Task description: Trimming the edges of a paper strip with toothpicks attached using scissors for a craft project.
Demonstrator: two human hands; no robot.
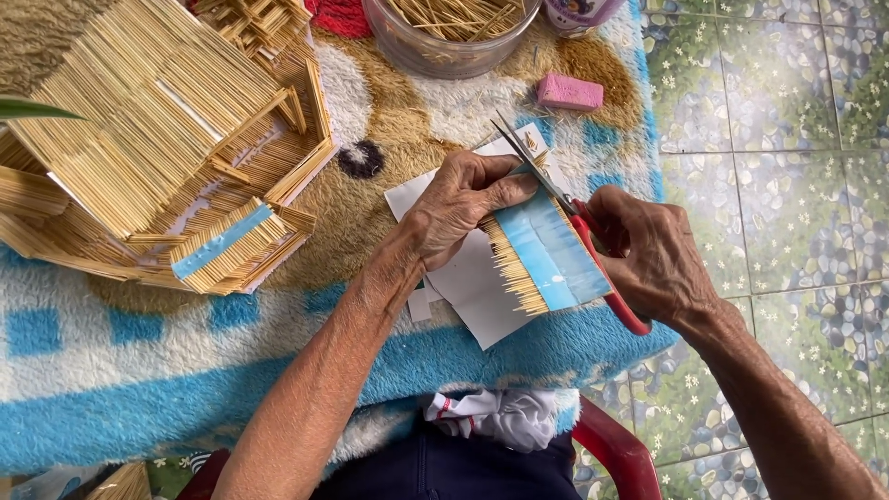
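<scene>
Fingers point(505, 190) pin one stick panel point(542, 255); right hand point(648, 255) works one scissors point(593, 245).

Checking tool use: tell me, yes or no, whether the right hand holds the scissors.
Yes: the right hand grips the red-handled scissors, whose blades lie along the edge of the stick panel.

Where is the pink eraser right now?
In the head view, the pink eraser lies at top centre-right on the fuzzy blanket, below the clear tub of sticks and beyond the scissors.

The left hand point(463, 208) presses a stick panel point(546, 255) with a blue strip; the right hand point(653, 255) works red-handled scissors point(579, 218) along the panel's far edge.
</scene>
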